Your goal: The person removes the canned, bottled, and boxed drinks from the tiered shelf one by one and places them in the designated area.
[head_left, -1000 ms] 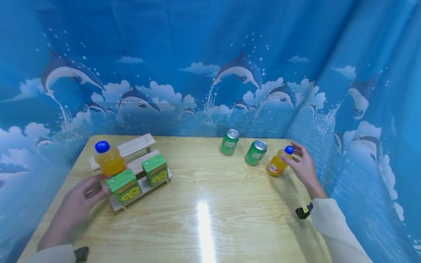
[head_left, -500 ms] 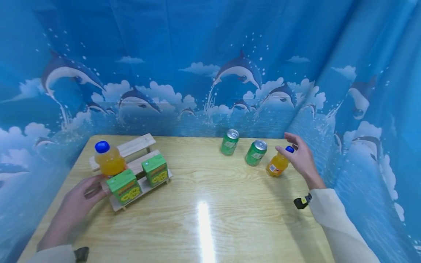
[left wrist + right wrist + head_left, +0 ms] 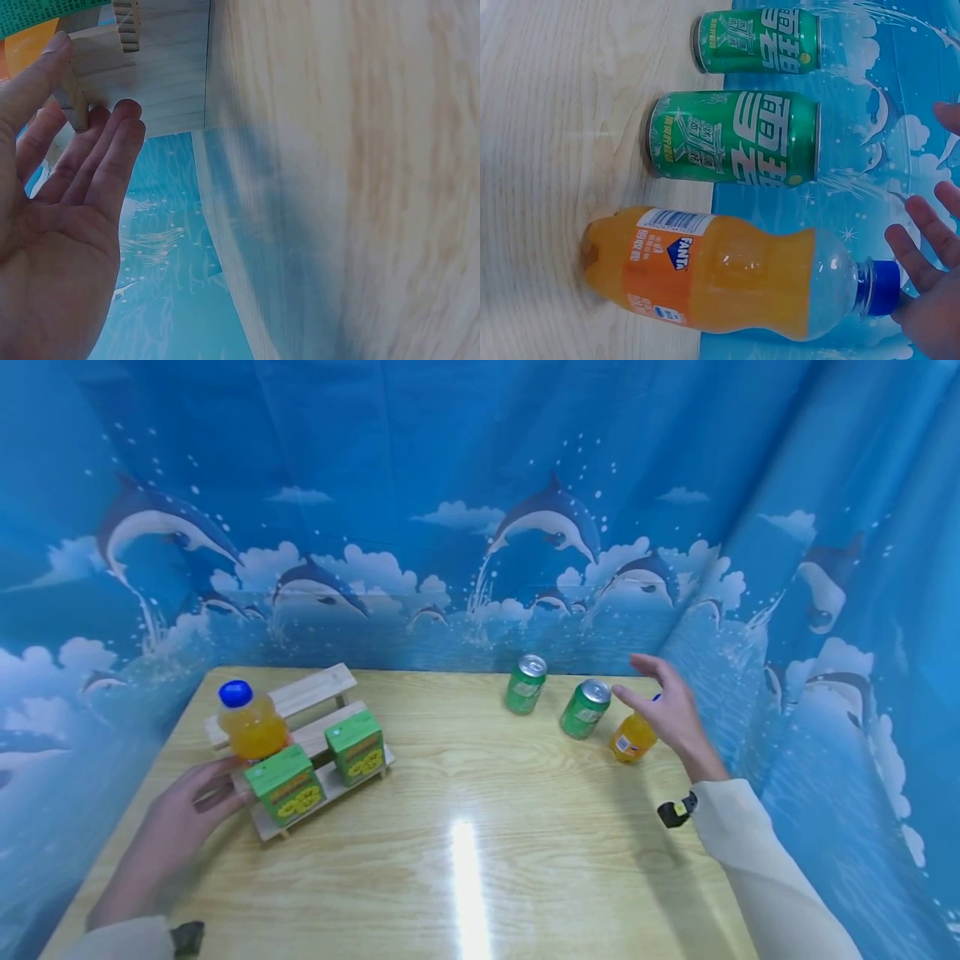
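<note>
My left hand (image 3: 180, 814) grips the left end of a small tiered wooden rack (image 3: 313, 691); in the left wrist view, thumb and fingers lie on either side of its wooden end piece (image 3: 73, 101). On the rack stand an orange soda bottle (image 3: 255, 731) with a blue cap and two green drink cartons, a left one (image 3: 285, 787) and a right one (image 3: 356, 747). At the right, my right hand (image 3: 670, 706) hovers with spread fingers over another orange Fanta bottle (image 3: 750, 274), partly hiding its blue cap. It holds nothing. Beside that bottle stands a green soda can (image 3: 735, 139).
A second green can (image 3: 525, 687) stands farther back, near the table's rear edge. The wood-grain table (image 3: 420, 877) carries a bright light reflection. Blue dolphin curtains (image 3: 450, 527) hang behind the table and along its right side.
My right hand has let go of the right bottle's cap area, risen and moved left towards the nearer can. The bottle stays in place. My left hand and the rack have not moved.
</note>
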`<state>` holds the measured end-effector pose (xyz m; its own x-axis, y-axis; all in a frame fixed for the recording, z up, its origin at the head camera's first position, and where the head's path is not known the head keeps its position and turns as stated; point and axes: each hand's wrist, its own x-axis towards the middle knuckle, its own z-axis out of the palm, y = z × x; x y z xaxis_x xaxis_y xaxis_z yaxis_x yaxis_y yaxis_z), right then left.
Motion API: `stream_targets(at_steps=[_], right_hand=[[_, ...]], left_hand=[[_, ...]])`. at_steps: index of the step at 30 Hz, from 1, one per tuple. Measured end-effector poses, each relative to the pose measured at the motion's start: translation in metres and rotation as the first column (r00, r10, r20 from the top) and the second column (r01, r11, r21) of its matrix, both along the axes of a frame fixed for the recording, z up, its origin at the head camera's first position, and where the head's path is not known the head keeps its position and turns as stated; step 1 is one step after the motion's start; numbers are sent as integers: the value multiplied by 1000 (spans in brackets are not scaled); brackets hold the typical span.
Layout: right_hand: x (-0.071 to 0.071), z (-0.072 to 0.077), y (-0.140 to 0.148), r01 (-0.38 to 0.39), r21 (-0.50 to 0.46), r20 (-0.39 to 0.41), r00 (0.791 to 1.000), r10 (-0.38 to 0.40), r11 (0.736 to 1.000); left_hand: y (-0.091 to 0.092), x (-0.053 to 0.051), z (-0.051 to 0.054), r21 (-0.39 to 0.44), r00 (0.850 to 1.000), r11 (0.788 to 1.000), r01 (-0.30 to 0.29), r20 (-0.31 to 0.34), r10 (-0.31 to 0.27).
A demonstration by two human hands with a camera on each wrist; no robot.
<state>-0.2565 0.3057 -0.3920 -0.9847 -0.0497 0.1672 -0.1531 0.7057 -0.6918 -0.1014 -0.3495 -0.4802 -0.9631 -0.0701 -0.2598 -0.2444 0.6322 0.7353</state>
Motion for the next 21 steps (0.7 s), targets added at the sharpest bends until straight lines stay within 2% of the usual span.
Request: stream_targets(at_steps=[9, 16, 21], right_hand=[[-3, 5, -3, -22, 0, 0, 1000, 22, 1000], [-6, 10, -16, -34, -4, 44, 998, 34, 999], [-9, 9, -27, -66, -5, 25, 998, 66, 998]], left_hand=[[1, 0, 2, -16, 1000, 1000, -8, -9, 8], [2, -1, 1, -20, 1000, 1000, -6, -15, 5], [2, -2, 2, -33, 1000, 999, -13, -7, 13]])
